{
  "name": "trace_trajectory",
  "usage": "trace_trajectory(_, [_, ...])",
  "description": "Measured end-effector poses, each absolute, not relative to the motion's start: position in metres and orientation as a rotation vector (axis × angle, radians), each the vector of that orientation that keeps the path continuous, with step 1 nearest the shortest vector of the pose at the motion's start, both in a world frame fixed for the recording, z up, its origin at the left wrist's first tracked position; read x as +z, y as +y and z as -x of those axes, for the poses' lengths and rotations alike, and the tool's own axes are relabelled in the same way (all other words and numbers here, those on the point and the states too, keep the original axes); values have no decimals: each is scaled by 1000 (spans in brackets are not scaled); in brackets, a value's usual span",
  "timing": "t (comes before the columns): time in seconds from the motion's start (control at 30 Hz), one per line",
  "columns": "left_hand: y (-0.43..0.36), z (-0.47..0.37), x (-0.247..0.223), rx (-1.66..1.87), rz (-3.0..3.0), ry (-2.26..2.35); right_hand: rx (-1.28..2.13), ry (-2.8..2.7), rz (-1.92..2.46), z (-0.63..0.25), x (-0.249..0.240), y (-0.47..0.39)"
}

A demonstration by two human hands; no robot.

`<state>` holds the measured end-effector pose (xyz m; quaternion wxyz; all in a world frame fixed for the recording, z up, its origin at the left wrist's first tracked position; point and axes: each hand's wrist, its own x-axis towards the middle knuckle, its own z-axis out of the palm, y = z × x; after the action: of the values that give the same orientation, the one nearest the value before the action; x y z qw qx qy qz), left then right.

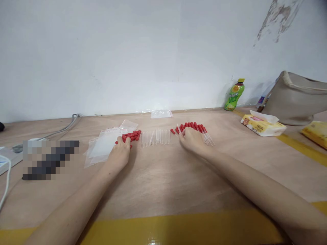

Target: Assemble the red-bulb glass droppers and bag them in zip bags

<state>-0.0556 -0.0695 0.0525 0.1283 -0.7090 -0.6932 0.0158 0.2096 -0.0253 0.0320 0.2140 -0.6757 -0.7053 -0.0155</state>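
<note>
Left hand [119, 151] and right hand [192, 139], both bare — slender forearms [245, 176], equally bare.

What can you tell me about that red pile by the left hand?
The red pile is a loose heap of small, rounded, elongated pieces, perhaps rubber, lying at varied angles over one another. It sits between the plastic bags and the row of clear tubes, close to both. The left hand is at its near left side, seemingly touching it; any grip is unclear.

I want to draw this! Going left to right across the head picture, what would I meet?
White cable, grey cable, left hand, middle clear tubes, right hand, bottle, tissues, yellow packet.
</note>
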Motion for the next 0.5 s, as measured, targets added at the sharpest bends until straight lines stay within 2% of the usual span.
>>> trace_trajectory(0.33, [-53, 58, 42, -334, 2094, -1916, -162, -1990, 1704, -233, 7, -63])
trace_trajectory(0.5, [-58, 62, 51, -300, 2044, -2029, -223, -2053, 1517, -234, -1, -64])
